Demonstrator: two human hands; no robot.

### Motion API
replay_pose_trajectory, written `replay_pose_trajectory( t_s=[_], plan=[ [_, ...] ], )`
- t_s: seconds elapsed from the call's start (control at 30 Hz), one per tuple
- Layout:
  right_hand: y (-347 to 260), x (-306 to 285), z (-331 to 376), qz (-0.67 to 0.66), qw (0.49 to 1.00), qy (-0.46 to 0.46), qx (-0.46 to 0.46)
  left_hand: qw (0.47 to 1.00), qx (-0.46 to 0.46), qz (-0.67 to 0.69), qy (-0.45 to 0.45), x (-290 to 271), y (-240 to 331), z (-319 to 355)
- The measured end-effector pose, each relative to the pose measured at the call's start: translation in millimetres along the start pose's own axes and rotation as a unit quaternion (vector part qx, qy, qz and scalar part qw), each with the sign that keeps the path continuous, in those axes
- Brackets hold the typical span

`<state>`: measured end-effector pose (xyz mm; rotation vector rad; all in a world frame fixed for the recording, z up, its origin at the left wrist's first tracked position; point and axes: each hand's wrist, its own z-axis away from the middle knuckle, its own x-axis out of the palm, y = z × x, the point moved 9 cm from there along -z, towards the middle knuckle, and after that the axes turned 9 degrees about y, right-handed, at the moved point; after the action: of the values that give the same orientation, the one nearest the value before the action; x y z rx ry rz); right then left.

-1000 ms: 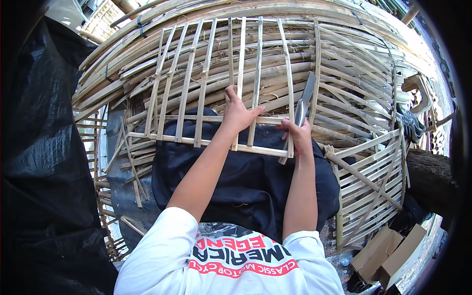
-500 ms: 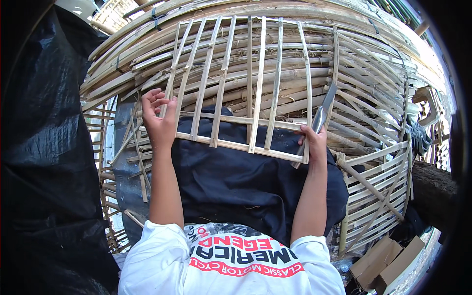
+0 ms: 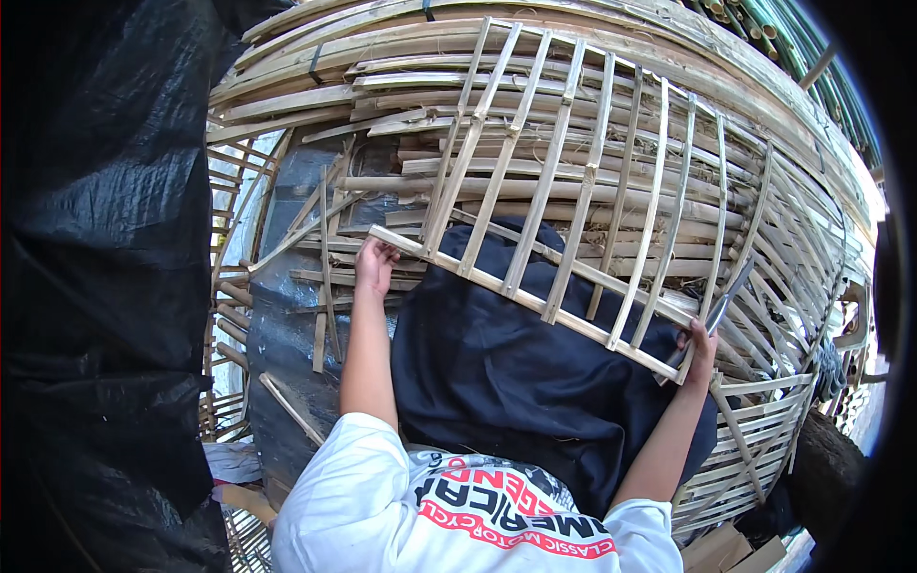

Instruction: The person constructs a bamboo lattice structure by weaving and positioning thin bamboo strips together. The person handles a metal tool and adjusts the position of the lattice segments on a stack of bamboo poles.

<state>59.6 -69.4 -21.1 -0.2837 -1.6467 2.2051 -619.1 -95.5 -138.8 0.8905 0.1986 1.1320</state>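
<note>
A ladder-like bamboo frame (image 3: 528,300), with several thin slats across its rails, slants over the dark cloth (image 3: 516,372) on my lap. Its left end lies farther from me than its near right corner. My left hand (image 3: 375,266) is closed at the left tip of the near rail, fingers curled round behind it. At the near right corner, my right hand (image 3: 701,348) grips the frame together with a knife (image 3: 728,300), whose metal blade points up and away. The knife's handle is mostly hidden by the hand.
Long split bamboo strips (image 3: 392,59) are piled beyond the frame. A slatted bamboo panel (image 3: 755,420) stands at right, near a dark log (image 3: 833,463) and a cardboard box (image 3: 716,549). Black sheeting (image 3: 105,239) hangs at left. Loose sticks (image 3: 326,248) lie beside my left arm.
My left hand was open beside the frame's left end and has closed on the near rail's tip. The frame now slants more, its right end lower in view. My view has shifted left.
</note>
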Motion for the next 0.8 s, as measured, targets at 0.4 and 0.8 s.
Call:
replay_pose_trajectory(
  t_s=[0.4, 0.8],
  plan=[
    [25.7, -31.0, -16.8, -0.003, 1.0, 0.01, -0.002, 0.917, 0.004, -0.333, -0.219, 81.5, 12.4, 4.7],
    [8.7, -4.2, -7.2, -0.001, 1.0, 0.011, 0.009, 0.908, 0.05, -0.209, -0.361, 116.5, 98.0, 107.1]
  ],
)
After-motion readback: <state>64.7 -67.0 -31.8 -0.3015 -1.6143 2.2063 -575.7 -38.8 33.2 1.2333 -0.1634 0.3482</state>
